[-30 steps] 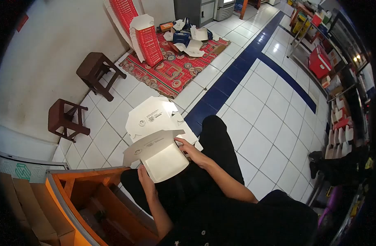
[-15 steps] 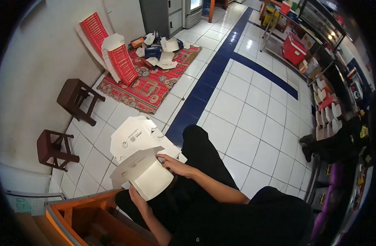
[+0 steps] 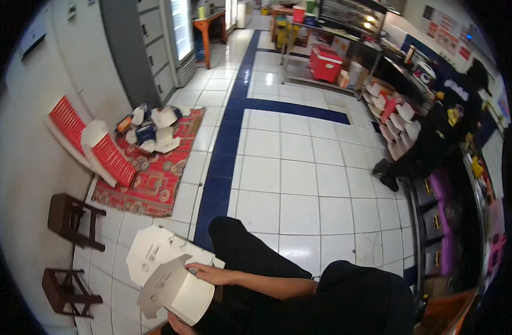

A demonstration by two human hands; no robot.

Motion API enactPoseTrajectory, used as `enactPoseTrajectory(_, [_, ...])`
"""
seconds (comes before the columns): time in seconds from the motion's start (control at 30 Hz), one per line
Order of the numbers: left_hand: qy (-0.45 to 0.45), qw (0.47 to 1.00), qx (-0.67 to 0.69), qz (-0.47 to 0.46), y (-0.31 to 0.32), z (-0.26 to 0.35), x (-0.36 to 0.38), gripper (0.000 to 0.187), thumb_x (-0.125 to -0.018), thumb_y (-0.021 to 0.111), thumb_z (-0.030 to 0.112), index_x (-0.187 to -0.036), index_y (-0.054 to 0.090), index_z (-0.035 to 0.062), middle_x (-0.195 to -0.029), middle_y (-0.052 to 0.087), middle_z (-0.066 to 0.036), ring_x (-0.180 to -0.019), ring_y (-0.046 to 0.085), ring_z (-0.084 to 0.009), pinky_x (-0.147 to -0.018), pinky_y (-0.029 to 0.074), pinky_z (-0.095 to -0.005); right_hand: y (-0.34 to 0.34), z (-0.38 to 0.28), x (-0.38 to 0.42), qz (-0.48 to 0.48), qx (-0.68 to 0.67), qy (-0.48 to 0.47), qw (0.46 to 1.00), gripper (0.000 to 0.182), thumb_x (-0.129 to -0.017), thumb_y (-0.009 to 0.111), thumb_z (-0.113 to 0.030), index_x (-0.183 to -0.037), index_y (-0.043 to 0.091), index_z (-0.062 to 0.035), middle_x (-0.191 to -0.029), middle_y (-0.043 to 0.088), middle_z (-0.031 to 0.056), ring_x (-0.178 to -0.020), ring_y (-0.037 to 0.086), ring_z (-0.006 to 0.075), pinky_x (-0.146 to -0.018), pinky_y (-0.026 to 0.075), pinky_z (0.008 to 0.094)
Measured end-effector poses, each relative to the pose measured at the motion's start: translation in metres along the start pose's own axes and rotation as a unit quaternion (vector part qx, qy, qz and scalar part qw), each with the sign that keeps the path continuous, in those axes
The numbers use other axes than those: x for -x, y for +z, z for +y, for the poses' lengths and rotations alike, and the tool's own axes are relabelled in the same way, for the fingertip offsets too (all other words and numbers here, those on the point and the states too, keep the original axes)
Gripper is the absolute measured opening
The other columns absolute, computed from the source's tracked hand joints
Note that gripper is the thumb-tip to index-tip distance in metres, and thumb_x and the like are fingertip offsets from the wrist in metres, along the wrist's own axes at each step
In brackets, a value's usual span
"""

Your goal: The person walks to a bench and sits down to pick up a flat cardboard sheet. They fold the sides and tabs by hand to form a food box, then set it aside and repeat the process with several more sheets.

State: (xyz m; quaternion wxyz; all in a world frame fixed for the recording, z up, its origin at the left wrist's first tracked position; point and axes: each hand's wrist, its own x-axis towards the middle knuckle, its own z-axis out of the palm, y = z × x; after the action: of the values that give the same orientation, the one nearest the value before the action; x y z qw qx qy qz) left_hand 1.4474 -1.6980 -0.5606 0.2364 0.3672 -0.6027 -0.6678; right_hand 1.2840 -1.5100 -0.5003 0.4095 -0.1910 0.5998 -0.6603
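A white cardboard food box (image 3: 193, 298), folded into a tub with its lid flap standing up, rests over my lap. My right hand (image 3: 211, 274) is closed on its upper right edge, fingertips at the rim near the flap. Low in the view, my left hand (image 3: 180, 325) grips the near side of the same box; part of that hand is cut off by the frame edge. Just beyond the box lie more white printed box blanks (image 3: 147, 251), partly covered by the raised flap.
Two brown stools (image 3: 71, 220) stand along the left wall. A red patterned mat (image 3: 161, 190) carries stacked red-and-white boxes (image 3: 110, 156) and a heap of opened cartons (image 3: 155, 131). At right, a person in black (image 3: 434, 137) stands by shelves; a red cooler (image 3: 325, 64) sits farther back.
My view has tilted up and turned, so the box and hands appear lower and farther left. Both hands keep hold of the box, and the person at right shows more fully.
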Motion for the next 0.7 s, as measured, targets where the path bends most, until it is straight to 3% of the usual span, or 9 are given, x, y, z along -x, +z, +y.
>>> enactPoseTrajectory(0.23, [-0.032,0.999,0.022,-0.011,0.027,0.003,-0.019,0.048,-0.097,0.046,0.032,-0.123,0.055,-0.0063,-0.115,0.057,-0.021,-0.104,0.059,-0.0322,-0.088,0.049,-0.0420,-0.005,-0.025,0.010,0.003,0.015,0.021,1.000,0.052,-0.095,0.039,-0.024,-0.147,0.031,-0.0177,-0.093,0.049,0.0042,-0.089,0.049,0.0131,-0.079,0.040,0.0288])
enactPoseTrajectory(0.27, [-0.037,0.999,0.024,-0.005,0.024,0.004,-0.018,0.048,-0.097,0.046,0.033,-0.124,0.055,-0.0063,-0.116,0.057,-0.021,-0.104,0.058,-0.0324,-0.088,0.049,-0.0422,-0.006,-0.027,0.010,-0.007,0.007,0.023,1.000,0.054,-0.094,0.041,-0.025,-0.145,0.032,-0.0133,-0.108,0.056,0.0134,-0.099,0.055,0.0201,-0.087,0.043,0.0334])
enactPoseTrajectory(0.4, [-0.060,0.998,0.033,0.016,0.019,0.012,-0.013,0.051,-0.098,0.044,0.036,-0.124,0.055,-0.0061,-0.117,0.057,-0.022,-0.105,0.058,-0.0333,-0.089,0.049,-0.0432,-0.009,-0.027,0.009,-0.017,0.032,0.022,0.999,0.054,-0.094,0.040,-0.025,-0.146,0.031,-0.0122,-0.112,0.056,0.0136,-0.100,0.055,0.0203,-0.089,0.043,0.0338])
enactPoseTrajectory(0.47, [-0.074,0.996,0.035,0.017,0.018,0.016,-0.010,0.052,-0.098,0.043,0.037,-0.125,0.055,-0.0060,-0.118,0.057,-0.022,-0.106,0.058,-0.0337,-0.089,0.049,-0.0436,-0.008,-0.024,0.009,-0.024,-0.006,0.040,0.999,0.053,-0.094,0.039,-0.026,-0.146,0.031,-0.0170,-0.101,0.051,0.0080,-0.097,0.049,0.0171,-0.086,0.040,0.0315])
enactPoseTrajectory(0.57, [-0.096,0.994,0.039,0.020,0.017,0.021,-0.006,0.054,-0.099,0.042,0.039,-0.125,0.055,-0.0058,-0.119,0.057,-0.022,-0.106,0.057,-0.0343,-0.089,0.049,-0.0443,-0.006,0.001,-0.002,-0.001,0.023,-0.027,0.999,0.053,-0.094,0.039,-0.026,-0.146,0.031,-0.0158,-0.108,0.051,0.0094,-0.100,0.049,0.0183,-0.090,0.039,0.0323])
enactPoseTrajectory(0.7, [-0.126,0.991,0.037,0.037,0.004,0.031,0.004,0.056,-0.099,0.040,0.042,-0.126,0.054,-0.0056,-0.120,0.057,-0.023,-0.107,0.057,-0.0352,-0.089,0.049,-0.0453,-0.009,-0.004,-0.001,-0.039,-0.019,0.015,0.999,0.055,-0.093,0.040,-0.024,-0.146,0.030,-0.0156,-0.112,0.051,0.0122,-0.103,0.049,0.0186,-0.091,0.039,0.0325])
